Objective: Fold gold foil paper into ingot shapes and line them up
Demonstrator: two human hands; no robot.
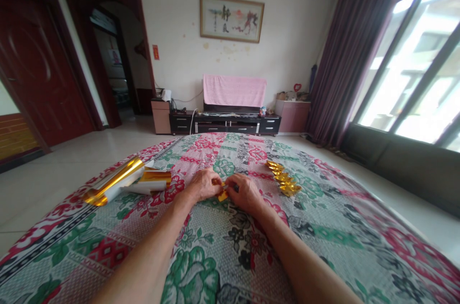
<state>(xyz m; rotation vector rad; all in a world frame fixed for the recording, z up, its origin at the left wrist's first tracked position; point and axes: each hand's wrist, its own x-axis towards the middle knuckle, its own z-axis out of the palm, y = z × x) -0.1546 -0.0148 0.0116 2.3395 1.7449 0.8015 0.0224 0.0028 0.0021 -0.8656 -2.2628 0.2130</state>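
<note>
My left hand (pixel 203 184) and my right hand (pixel 245 192) meet at the middle of a flowered cloth (pixel 215 251) and pinch a small piece of gold foil paper (pixel 223 194) between their closed fingers. Most of that piece is hidden by the fingers. To the right of my right hand lies a row of several folded gold paper shapes (pixel 283 178). To the left of my left hand lies a loose stack of gold foil sheets (pixel 124 180), partly curled, with white backs showing.
The cloth covers a round table whose edge falls off to a tiled floor (pixel 68 160). Beyond stand a low dark cabinet (pixel 224 123) with a pink cover, a red door (pixel 39 79) at left and a large window (pixel 417 69) with curtains at right.
</note>
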